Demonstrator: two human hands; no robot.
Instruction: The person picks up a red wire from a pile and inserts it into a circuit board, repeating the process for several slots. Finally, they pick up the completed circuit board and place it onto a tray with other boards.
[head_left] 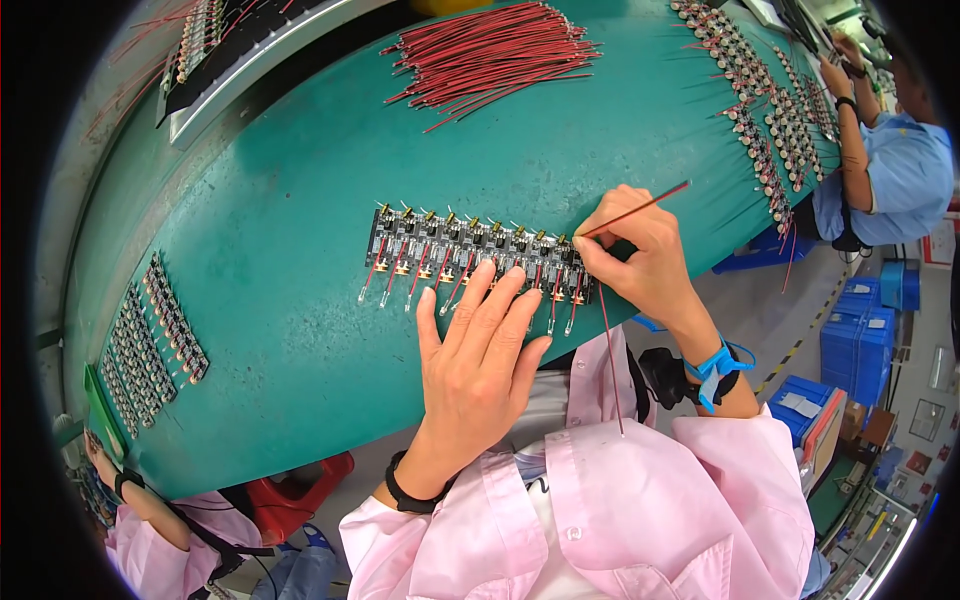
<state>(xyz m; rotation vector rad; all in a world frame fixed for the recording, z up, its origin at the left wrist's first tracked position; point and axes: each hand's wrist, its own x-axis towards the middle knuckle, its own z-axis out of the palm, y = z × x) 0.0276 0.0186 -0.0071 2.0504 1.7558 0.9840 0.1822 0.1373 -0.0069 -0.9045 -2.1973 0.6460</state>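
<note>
A black strip of small circuit modules point(465, 240) lies on the green table in front of me, with short red wires and bare tips along its near side. Yellow-green parts run along the strip's far side. My left hand point(478, 350) rests on the strip's near edge with its fingers stretched out. At the right end of the strip, my right hand point(640, 245) pinches a red wire point(648, 207) between thumb and fingers; its loose end points up to the right. A dark red wire point(612, 360) hangs below the same hand toward my pink jacket; where it starts is hidden.
A pile of red and black wires point(490, 55) lies at the back. Rows of round-topped modules point(775, 110) sit at the far right, and more module strips point(140, 350) at the left. A metal-edged tray point(250, 75) stands back left. Co-workers sit at right point(890, 165) and lower left point(160, 530).
</note>
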